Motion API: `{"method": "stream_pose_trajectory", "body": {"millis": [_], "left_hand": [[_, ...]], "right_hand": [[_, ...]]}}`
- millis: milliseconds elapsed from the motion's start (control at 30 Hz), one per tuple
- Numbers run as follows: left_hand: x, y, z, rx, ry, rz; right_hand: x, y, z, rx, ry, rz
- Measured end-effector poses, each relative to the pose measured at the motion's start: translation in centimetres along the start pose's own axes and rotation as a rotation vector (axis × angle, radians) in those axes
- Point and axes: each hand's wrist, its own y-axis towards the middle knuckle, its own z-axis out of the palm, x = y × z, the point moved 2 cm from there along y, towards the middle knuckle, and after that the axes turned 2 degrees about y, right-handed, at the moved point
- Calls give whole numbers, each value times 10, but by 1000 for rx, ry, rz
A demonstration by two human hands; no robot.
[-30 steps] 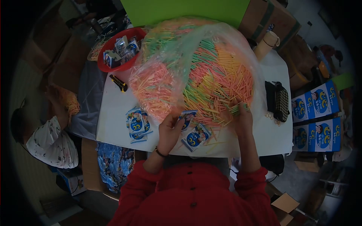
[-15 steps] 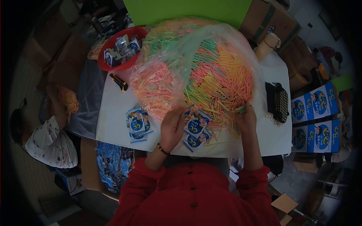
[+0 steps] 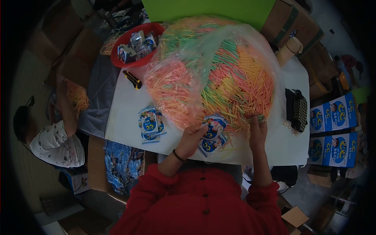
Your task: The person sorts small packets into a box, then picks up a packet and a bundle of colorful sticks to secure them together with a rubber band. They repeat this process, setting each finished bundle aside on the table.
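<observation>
To the left of the right hand (image 3: 258, 132), by which a few coloured sticks (image 3: 261, 118) are gripped, a printed packet (image 3: 215, 126) is pinched by the nearer left hand (image 3: 190, 140).

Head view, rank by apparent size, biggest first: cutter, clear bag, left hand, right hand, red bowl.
1. Clear bag
2. Red bowl
3. Left hand and right hand: look alike, not ranked
4. Cutter
</observation>
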Motion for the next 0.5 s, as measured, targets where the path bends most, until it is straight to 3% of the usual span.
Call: {"method": "stream_pose_trajectory", "body": {"millis": [67,200,267,367,500], "left_hand": [[7,2,-12,73,322,89],[3,2,-4,38,466,175],[0,1,6,-43,240,134],[1,2,3,-65,91,105],[7,0,-11,-59,-121,-27]], "right_hand": [[16,-2,11,-3,248,10],[30,-4,26,97,273,-2],[27,0,26,115,-620,-319],[-7,6,13,230,-748,-434],[-18,3,7,297,-715,-400]]}}
